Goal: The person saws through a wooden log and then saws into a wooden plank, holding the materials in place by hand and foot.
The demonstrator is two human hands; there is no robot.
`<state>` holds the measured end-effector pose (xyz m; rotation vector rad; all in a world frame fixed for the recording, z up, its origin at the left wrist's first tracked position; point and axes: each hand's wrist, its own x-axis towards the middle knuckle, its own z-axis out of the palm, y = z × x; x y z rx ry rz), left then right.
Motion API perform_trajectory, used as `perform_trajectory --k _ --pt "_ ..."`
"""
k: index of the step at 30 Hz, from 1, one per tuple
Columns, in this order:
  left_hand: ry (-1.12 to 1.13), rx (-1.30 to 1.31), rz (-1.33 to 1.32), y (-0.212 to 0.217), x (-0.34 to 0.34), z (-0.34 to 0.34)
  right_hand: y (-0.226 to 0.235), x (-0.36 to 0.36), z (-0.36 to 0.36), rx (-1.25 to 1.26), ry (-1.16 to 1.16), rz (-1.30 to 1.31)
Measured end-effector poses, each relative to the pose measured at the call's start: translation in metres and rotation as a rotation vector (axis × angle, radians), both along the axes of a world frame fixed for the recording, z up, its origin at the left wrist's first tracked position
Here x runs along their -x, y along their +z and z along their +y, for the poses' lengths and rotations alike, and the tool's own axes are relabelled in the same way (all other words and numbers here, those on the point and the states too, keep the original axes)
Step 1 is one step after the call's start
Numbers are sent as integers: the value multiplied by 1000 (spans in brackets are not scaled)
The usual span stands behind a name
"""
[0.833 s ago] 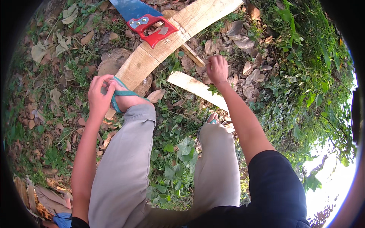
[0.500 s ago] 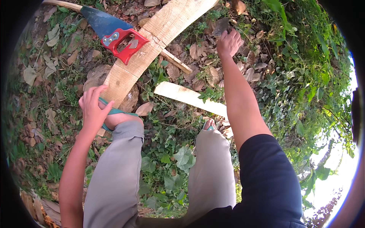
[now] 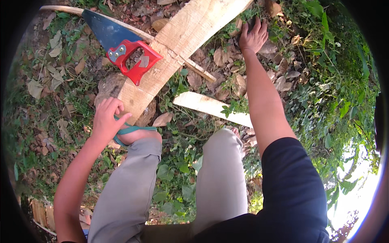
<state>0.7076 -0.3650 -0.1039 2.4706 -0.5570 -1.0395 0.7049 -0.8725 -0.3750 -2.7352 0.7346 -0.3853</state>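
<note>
A wide pale wooden plank (image 3: 186,30) slants from the upper right down to my left foot. Across it lies a hand saw with a red handle (image 3: 135,60) and a dark blue blade (image 3: 107,30). My left hand (image 3: 107,119) hovers by the plank's near end, beside my foot in a green sandal (image 3: 135,129); its fingers curl loosely, thumb apart, nothing in them. Farther off, my right hand (image 3: 253,37) reaches down to the leafy ground right of the plank, fingers spread. Something dark shows between those fingers; I cannot tell what it is.
A stone (image 3: 107,89) sits under the plank's near end. A thin wood strip (image 3: 198,69) sticks out from beneath the plank, and a flat pale offcut (image 3: 214,107) lies nearer my right knee. Dry leaves and creepers cover the ground; dense green foliage (image 3: 324,89) rises at right.
My right hand has moved a little farther away and flattened with its fingers spreading. My left hand's fingers have curled more. The view has shifted, so plank and saw appear slightly right and lower.
</note>
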Motion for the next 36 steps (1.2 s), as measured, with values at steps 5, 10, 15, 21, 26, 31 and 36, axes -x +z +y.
perform_trajectory --k 5,10,15,21,26,31,36 --pt "-4 -28 56 -6 -10 0 4 5 1 -8 22 -5" --pt "31 -4 93 -12 -7 4 -2 0 -2 -16 42 30" --pt "110 -22 32 -8 -4 -5 8 2 -9 0 56 65" --pt "146 -94 81 3 2 -8 9 2 -1 1 70 49" --pt "155 -106 32 3 1 -16 2 -7 -5 7 51 34" --pt "197 -119 -6 5 11 -14 5 -7 -1 22 62 24" --pt "213 -149 -38 5 14 -17 5 -3 0 -16 53 40"
